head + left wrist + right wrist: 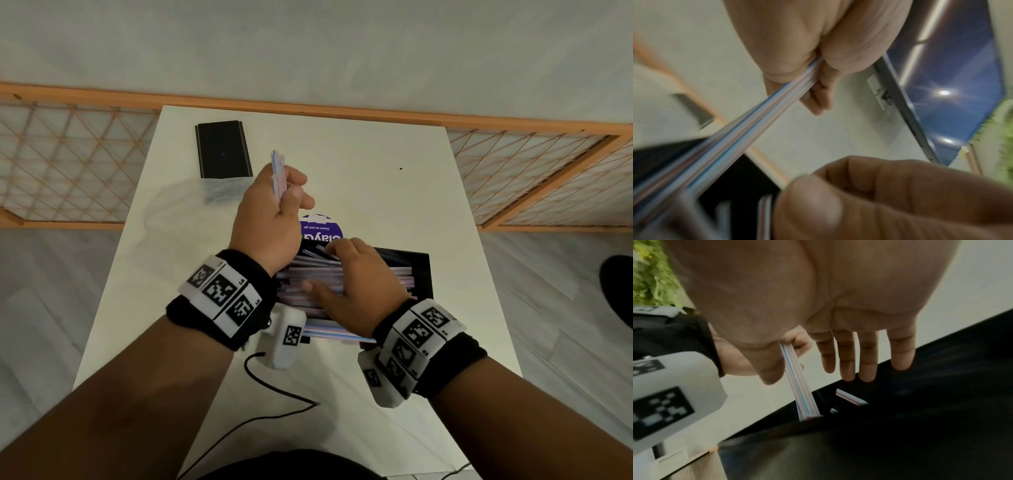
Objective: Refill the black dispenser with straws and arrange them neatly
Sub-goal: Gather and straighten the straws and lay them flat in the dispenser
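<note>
Overhead, the left hand (270, 209) grips a straw bundle (278, 174); the right hand (356, 291), fingers straight, presses straws (308, 274) in the dispenser (419, 270).

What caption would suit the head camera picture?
Left hand grips a bundle of straws while right hand rests on straws in the black dispenser.

White table (394, 205), orange lattice fence (75, 164)

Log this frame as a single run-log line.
left hand grips straw bundle | right hand flat on straws in dispenser | lid off
</note>
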Tool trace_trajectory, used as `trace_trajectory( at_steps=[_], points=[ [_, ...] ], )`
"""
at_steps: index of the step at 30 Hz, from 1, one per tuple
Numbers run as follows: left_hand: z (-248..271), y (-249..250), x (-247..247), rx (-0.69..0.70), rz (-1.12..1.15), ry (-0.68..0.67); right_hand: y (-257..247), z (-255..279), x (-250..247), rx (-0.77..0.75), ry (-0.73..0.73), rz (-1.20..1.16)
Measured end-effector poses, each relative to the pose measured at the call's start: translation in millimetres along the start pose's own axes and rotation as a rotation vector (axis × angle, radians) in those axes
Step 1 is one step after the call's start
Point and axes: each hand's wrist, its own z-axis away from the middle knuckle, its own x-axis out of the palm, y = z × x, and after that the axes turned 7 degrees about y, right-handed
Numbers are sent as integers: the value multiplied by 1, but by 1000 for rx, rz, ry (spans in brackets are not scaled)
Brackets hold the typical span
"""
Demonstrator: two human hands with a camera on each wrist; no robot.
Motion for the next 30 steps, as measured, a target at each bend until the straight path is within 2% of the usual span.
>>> trace_trajectory(
  at_steps=[5, 7, 12, 16, 18, 20, 22, 24, 27, 30],
  points=[
    [7, 47, -11, 212, 103, 19, -15, -4, -14, -65, 214, -261],
    [14, 64, -9, 231, 227, 8, -26, -8, -25, -86, 229, -364],
    [27, 82, -3, 83, 505, -89, -34, -18, -39, -94, 268, -355],
    [13, 79, -22, -39, 741, 78, -14, -15, -42, -61, 244, -190],
    [9, 76, -29, 31, 643, 59, -7, -11, -40, -67, 184, -81],
    [12, 69, -26, 124, 418, -100, -7, -8, -34, -47, 127, -36],
    [17, 60, -19, 136, 220, -225, -6, -6, -27, -15, 89, -46],
    [16, 44, -18, 106, 155, -188, 0, -3, -20, -21, 61, -19],
    [10, 10, -21, 83, -65, -3, 18, 4, -8, -63, -13, 124],
    [18, -12, -19, 10, -109, 3, 34, 8, 0, -38, -67, 224]
  ],
)
